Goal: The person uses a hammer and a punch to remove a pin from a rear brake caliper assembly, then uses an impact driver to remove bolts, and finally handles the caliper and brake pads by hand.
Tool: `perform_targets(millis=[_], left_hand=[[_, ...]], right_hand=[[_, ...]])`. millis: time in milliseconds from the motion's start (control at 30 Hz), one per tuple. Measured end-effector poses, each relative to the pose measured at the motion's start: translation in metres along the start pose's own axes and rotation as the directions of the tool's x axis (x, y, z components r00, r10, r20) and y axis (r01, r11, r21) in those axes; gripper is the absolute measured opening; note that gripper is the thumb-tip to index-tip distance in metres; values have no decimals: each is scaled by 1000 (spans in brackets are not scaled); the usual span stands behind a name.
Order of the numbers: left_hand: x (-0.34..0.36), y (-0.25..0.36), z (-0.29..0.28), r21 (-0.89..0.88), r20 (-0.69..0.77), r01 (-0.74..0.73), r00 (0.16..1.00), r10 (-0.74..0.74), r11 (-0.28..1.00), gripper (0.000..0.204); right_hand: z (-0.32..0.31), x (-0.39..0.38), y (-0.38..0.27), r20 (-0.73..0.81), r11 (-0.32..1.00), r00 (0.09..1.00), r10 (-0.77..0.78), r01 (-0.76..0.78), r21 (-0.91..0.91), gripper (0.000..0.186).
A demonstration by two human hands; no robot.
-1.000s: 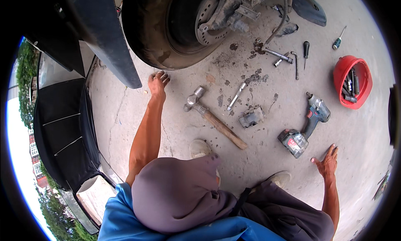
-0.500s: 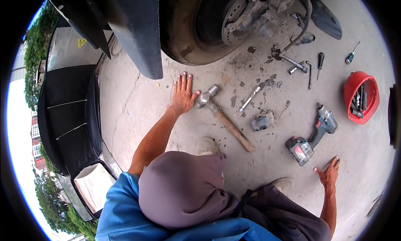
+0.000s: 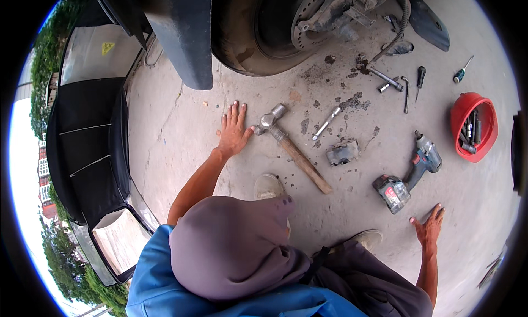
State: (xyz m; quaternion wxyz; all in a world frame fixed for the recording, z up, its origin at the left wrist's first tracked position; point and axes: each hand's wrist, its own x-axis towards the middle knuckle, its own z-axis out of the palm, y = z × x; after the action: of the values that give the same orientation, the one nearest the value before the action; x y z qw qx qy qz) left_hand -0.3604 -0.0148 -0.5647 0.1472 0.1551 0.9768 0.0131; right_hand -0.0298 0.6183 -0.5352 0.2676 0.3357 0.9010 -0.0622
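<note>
My left hand (image 3: 233, 133) lies palm down on the concrete, fingers spread, holding nothing. Its thumb is close to the head of a ball-peen hammer (image 3: 300, 162), whose wooden handle slants toward me; whether they touch I cannot tell. To the right, my right hand (image 3: 429, 229) rests on the floor with thumb and fingers apart, also holding nothing. Just beyond it lies a cordless impact wrench (image 3: 418, 168) on its side. Between the tools sit a dirty grey metal part (image 3: 343, 152) and a chrome extension bar (image 3: 327, 123).
Ahead are a vehicle wheel (image 3: 242, 56) and a brake disc (image 3: 302, 28). A red helmet (image 3: 459, 116) holds sockets. Near it lie two screwdrivers, one black-handled (image 3: 421, 78), one teal-handled (image 3: 461, 75), a hex key (image 3: 406, 94) and a socket wrench (image 3: 385, 78). A black vehicle (image 3: 88, 141) stands at left.
My left hand has slid slightly back toward me along the floor, away from the hammer head. The view has shifted a little. My right hand and the tools stay about where they were.
</note>
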Motion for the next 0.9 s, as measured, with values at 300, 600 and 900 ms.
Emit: perform_targets(millis=[300, 600, 900], left_hand=[[-34, 8, 11, -43, 22, -72, 997, 73, 996, 79], [-37, -10, -15, -17, 89, -90, 992, 92, 996, 125], [-58, 0, 9, -55, 30, -123, 992, 125, 991, 101]], right_hand=[[6, -5, 7, 68, 995, 998, -7, 14, -97, 125], [-29, -14, -33, 223, 960, 974, 25, 38, -276, 151], [-22, -9, -33, 208, 939, 978, 19, 54, -341, 149]])
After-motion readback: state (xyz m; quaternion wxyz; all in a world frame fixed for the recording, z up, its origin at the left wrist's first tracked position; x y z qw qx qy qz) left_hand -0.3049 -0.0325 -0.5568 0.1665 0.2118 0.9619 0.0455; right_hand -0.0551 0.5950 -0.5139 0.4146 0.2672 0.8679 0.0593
